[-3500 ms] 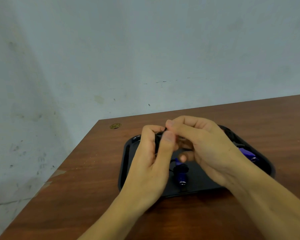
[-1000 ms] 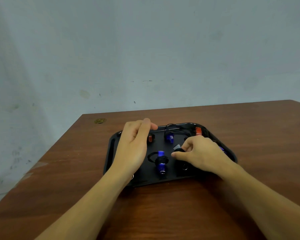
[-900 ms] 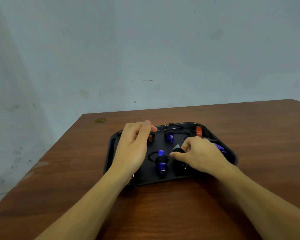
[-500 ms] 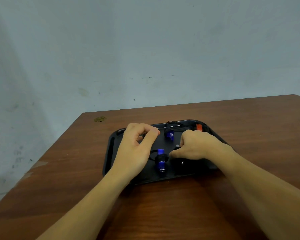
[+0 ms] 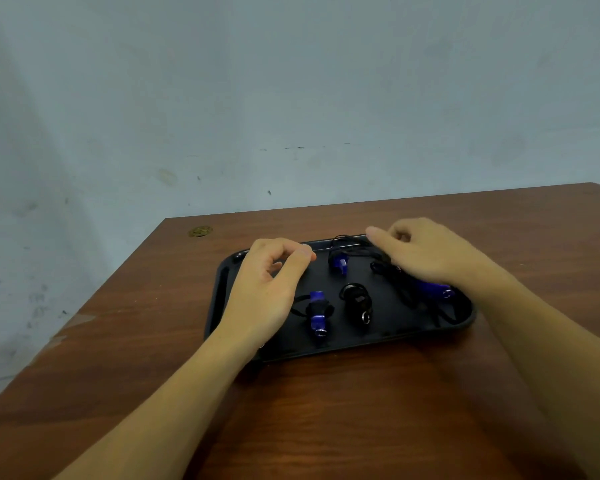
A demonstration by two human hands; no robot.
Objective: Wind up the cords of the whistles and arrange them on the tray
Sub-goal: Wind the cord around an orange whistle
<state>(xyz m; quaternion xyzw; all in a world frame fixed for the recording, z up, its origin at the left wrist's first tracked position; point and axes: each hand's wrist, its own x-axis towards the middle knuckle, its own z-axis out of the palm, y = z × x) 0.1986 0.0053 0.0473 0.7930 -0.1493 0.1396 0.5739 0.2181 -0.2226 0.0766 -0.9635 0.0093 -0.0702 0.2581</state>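
Observation:
A black tray (image 5: 219, 296) lies on the brown table. On it a blue whistle (image 5: 317, 312) with its cord wound round it lies beside a wound black whistle (image 5: 358, 302). Another blue whistle (image 5: 340, 264) sits at the back. A further blue whistle (image 5: 434, 289) lies at the right with a loose black cord (image 5: 407, 296). My left hand (image 5: 267, 289) hovers over the tray's left part, fingers loosely curled, holding nothing. My right hand (image 5: 426, 254) is over the tray's back right, fingers curled and thumb out, with nothing seen in it. What lies under it is hidden.
A small brass-coloured disc (image 5: 200, 231) sits in the table's back left corner. The table's left edge (image 5: 94, 306) runs diagonally, close to the tray. A pale wall stands right behind the table's back edge.
My right hand has let go of the wound black whistle, left it on the tray beside the blue one, and moved to the back right. My left hand stays over the tray's left part.

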